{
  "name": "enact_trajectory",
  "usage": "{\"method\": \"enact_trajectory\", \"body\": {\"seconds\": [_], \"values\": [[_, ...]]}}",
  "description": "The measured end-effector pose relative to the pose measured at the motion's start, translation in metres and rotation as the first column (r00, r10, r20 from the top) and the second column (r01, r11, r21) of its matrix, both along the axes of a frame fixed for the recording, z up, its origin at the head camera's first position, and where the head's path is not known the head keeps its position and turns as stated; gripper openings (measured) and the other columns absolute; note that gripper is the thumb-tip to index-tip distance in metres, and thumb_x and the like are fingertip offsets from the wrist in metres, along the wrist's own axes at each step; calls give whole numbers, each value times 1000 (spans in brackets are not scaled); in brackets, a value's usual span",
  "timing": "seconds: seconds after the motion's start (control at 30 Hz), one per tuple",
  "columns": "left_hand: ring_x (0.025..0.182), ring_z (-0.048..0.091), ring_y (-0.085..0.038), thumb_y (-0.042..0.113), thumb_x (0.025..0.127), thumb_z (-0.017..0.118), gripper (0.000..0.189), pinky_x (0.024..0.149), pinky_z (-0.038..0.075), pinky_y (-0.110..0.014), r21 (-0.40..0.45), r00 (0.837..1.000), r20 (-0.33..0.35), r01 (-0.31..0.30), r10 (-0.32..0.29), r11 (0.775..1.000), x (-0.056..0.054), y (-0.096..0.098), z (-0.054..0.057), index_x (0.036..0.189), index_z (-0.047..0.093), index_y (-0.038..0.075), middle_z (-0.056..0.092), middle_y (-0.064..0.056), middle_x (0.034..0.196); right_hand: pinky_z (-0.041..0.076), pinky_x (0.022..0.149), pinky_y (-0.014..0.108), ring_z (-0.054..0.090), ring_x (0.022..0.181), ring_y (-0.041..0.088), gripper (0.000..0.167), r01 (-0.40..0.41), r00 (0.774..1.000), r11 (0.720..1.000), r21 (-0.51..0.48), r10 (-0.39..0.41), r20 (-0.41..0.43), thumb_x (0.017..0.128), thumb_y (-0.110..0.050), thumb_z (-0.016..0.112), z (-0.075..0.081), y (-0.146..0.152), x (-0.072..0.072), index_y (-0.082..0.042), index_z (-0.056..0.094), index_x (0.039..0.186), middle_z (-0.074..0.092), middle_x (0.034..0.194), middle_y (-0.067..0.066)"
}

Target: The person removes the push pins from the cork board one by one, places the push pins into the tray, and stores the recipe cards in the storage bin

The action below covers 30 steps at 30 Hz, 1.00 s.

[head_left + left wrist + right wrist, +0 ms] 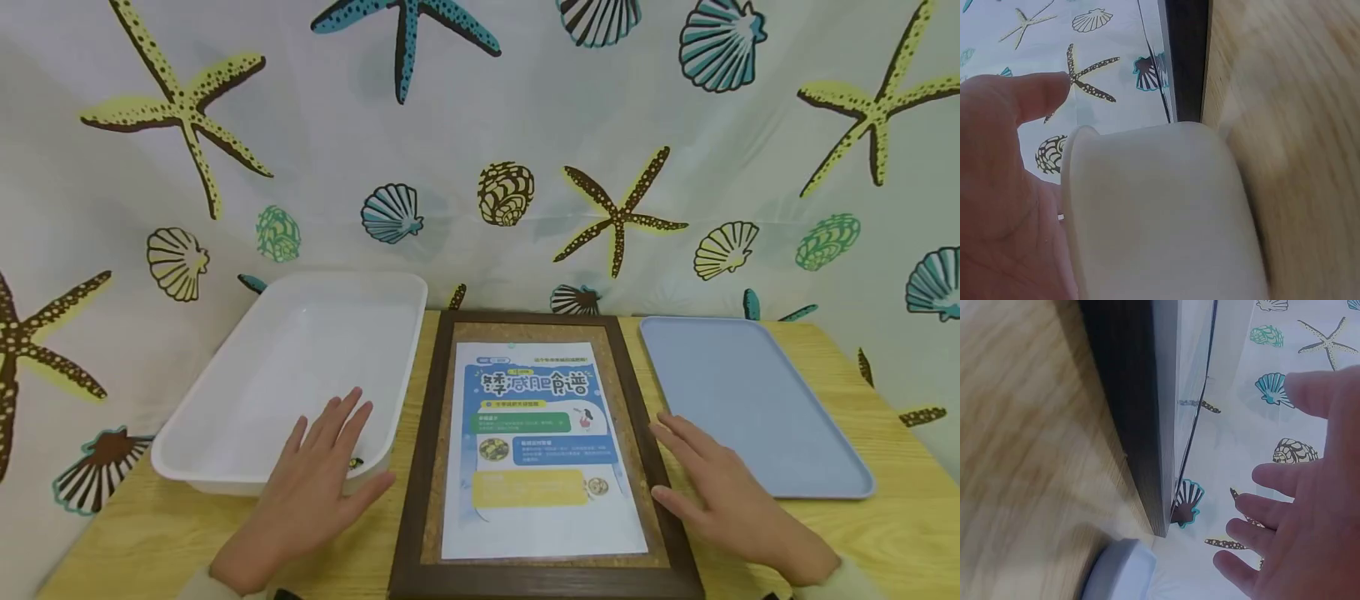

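Observation:
A dark-framed board [546, 575] lies flat in the middle, with a printed sheet [543, 533] in blue, green and yellow on its cork face. To its left is a deep white basin [322, 333]. My left hand [311, 487] hovers at the basin's near right corner, fingers straight and spread. In the left wrist view the thumb stands apart from the basin's wall [1154, 206]. On the other side, my right hand [720, 496] is held palm-down between the frame's right edge and a flat blue tray [757, 400], its fingers extended. Both hands hold nothing.
A wooden table [922, 517] carries the basin, board and tray. Behind it hangs a white cloth [465, 125] printed with starfish and shells. A small dark and yellow mark [356, 462] shows at the basin's near right corner, partly behind the left hand.

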State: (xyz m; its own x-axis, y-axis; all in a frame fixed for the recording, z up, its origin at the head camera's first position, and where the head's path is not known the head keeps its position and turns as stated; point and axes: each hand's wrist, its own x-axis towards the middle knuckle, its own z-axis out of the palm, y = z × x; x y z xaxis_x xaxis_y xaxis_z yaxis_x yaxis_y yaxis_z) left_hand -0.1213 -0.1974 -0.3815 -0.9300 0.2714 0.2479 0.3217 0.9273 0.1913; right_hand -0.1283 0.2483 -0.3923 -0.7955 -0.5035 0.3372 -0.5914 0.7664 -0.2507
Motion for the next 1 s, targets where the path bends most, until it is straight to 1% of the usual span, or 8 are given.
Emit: {"method": "enact_trajectory", "body": {"seconds": [0.07,0.17,0.27,0.33,0.47,0.7,0.83,1.0], "values": [[142,26,-42,51,88,60,81,109,20,-68,15,1000,10,-4,4,1000,-1,1,-1,147,33,3,28,-17,155,46,92,59,48,126,40,63,-4,1000,1000,-9,4,8,90,-23,68,0,-4,0,-3,42,143,44,144,19],[141,26,-42,50,89,61,81,108,20,-68,39,1000,24,-7,6,999,-3,2,-1,147,32,2,28,-18,155,45,95,59,47,127,40,61,12,999,1000,-17,-11,41,91,-22,66,0,-6,-2,-2,41,143,44,144,19],[142,25,-42,51,89,60,81,109,19,-67,47,999,37,-7,5,999,-4,5,-2,147,33,1,28,-19,155,42,98,59,45,129,40,61,26,997,999,-32,-23,73,92,-22,65,0,-8,-5,-2,40,144,43,144,19],[142,24,-42,51,89,59,81,110,17,-67,45,999,51,-4,1,999,-4,8,-2,147,33,1,27,-18,156,42,98,59,45,129,40,60,24,997,999,-35,-21,78,92,-22,65,0,-11,-7,-2,40,143,43,144,19],[143,24,-41,51,90,59,79,111,17,-66,37,998,56,4,-6,999,-4,14,-1,147,34,2,26,-17,156,43,98,58,45,129,39,59,1,998,1000,-28,0,60,93,-23,64,1,-17,-10,-1,41,142,43,144,19],[142,27,-40,50,89,60,79,110,20,-67,27,1000,3,26,-26,999,-10,23,1,147,35,2,29,-16,155,44,97,56,47,128,37,59,-1,1000,1000,19,0,14,91,-22,67,2,-24,-18,0,43,140,44,143,19],[142,27,-40,48,89,60,78,110,20,-66,31,1000,5,29,-29,999,-13,29,1,146,35,1,31,-17,155,45,97,54,49,126,37,58,-13,1000,999,32,14,-18,89,-20,68,2,-27,-23,3,45,138,46,141,20],[142,28,-40,48,89,61,76,111,20,-65,27,1000,11,15,-15,1000,-15,36,0,145,37,1,31,-17,155,46,97,53,51,124,37,56,-21,1000,999,39,22,-20,89,-19,67,2,-32,-27,4,46,135,48,137,22]]}}
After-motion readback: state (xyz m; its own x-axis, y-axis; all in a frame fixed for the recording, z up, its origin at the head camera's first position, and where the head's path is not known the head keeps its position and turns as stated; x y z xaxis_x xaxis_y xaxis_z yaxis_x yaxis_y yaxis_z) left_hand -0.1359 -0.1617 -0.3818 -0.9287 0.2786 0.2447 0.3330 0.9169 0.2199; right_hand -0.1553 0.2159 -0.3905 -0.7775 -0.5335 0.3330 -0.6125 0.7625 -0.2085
